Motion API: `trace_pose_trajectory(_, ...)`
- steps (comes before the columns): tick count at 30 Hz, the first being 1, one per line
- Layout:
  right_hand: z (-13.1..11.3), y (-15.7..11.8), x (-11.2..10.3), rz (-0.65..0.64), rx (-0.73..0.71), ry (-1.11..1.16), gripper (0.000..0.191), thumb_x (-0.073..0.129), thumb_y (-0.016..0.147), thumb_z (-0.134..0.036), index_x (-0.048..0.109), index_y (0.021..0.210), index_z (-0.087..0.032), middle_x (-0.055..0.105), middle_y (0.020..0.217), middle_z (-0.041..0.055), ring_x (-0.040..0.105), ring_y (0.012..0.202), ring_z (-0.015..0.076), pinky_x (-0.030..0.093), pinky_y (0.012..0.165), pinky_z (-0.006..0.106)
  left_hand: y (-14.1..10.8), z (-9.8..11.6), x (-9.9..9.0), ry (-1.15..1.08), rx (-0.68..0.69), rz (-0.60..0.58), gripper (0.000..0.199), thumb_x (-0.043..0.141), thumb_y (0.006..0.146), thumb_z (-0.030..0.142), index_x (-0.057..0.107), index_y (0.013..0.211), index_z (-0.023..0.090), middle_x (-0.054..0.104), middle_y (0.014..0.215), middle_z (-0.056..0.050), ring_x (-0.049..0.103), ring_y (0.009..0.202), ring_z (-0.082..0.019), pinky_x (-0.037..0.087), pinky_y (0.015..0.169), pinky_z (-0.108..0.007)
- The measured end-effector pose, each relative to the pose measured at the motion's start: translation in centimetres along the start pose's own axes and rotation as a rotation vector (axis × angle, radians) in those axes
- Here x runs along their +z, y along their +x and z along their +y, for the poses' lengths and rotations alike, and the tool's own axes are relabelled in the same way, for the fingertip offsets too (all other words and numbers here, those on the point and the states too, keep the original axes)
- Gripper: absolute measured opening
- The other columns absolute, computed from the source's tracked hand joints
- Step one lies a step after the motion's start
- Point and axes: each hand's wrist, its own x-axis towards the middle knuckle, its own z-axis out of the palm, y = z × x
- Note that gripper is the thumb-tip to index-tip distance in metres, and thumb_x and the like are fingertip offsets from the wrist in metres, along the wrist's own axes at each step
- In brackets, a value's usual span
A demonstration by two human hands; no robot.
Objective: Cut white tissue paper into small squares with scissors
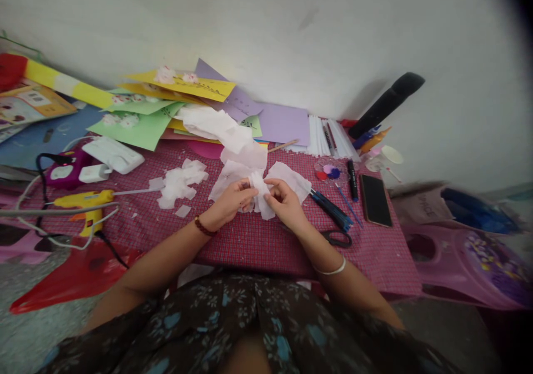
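Between my two hands is a folded piece of white tissue paper [260, 193], held above the table near its front edge. My left hand [233, 200] pinches its left side, fingers closed. On the right side my right hand [286, 203] grips it between thumb and fingers. Larger sheets of tissue paper [244, 163] lie just behind the hands. A loose pile of small tissue pieces [183, 182] rests to the left. Right of my right hand are scissors [338, 239] and a bundle of dark blue sticks [332, 209].
A yellow glue gun [85, 200] with cables lies left, by a purple power socket [62, 171]. Coloured cards [137, 123] with tissue flowers are stacked along the wall. On the right are a phone [375, 200], a black marker [352, 179] and a paint palette [328, 171].
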Motion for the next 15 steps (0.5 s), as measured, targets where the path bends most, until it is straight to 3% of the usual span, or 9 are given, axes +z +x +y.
trace_pose_trajectory(4,0.2,-0.1,0.0,-0.008,0.011,-0.047,0.038,0.059,0.083,-0.032,0.053,0.119,-0.021,0.048,0.064,-0.0078,0.043,0.054,0.0118,0.035,0.053,0.026,0.3,-0.2,0.1,0.055,0.059,0.039,0.027,0.072,0.069,0.027,0.062,0.090,0.014,0.057,0.061,0.005,0.037,0.041,-0.004,0.029,0.041,-0.020)
trace_pose_trajectory(6,0.3,0.0,-0.1,0.008,0.010,-0.070,0.039,0.061,0.083,-0.032,0.053,0.120,-0.021,0.051,0.067,-0.0068,0.046,0.057,0.0124,0.038,0.056,0.026,0.3,-0.3,0.1,0.118,0.138,0.075,0.036,0.071,0.071,0.025,0.063,0.103,0.013,0.060,0.068,0.003,0.042,0.047,-0.005,0.035,0.047,-0.020)
trace_pose_trajectory(10,0.3,0.2,-0.2,0.040,0.031,-0.019,0.039,0.070,0.077,-0.037,0.058,0.111,-0.021,0.063,0.090,0.0008,0.058,0.073,0.0147,0.047,0.066,0.028,-0.3,-0.5,0.3,0.385,0.281,0.145,0.065,0.065,0.076,0.017,0.051,0.139,0.016,0.044,0.057,0.009,0.036,0.050,-0.007,0.030,0.050,-0.019)
trace_pose_trajectory(13,0.2,0.4,-0.3,-0.024,0.038,0.088,0.030,0.073,0.075,-0.041,0.061,0.095,-0.021,0.065,0.091,0.0014,0.061,0.079,0.0161,0.049,0.072,0.030,-0.8,-0.5,0.7,0.479,0.313,0.115,0.070,0.064,0.077,0.015,0.046,0.145,0.017,0.036,0.054,0.010,0.031,0.050,-0.008,0.026,0.049,-0.020)
trace_pose_trajectory(15,0.1,0.3,-0.4,-0.006,0.038,0.149,0.027,0.073,0.075,-0.041,0.061,0.087,-0.020,0.064,0.086,0.0001,0.060,0.078,0.0158,0.049,0.074,0.030,-0.9,-0.3,0.9,0.433,0.298,0.076,0.071,0.066,0.077,0.017,0.045,0.144,0.016,0.042,0.056,0.010,0.033,0.050,-0.007,0.026,0.049,-0.020)
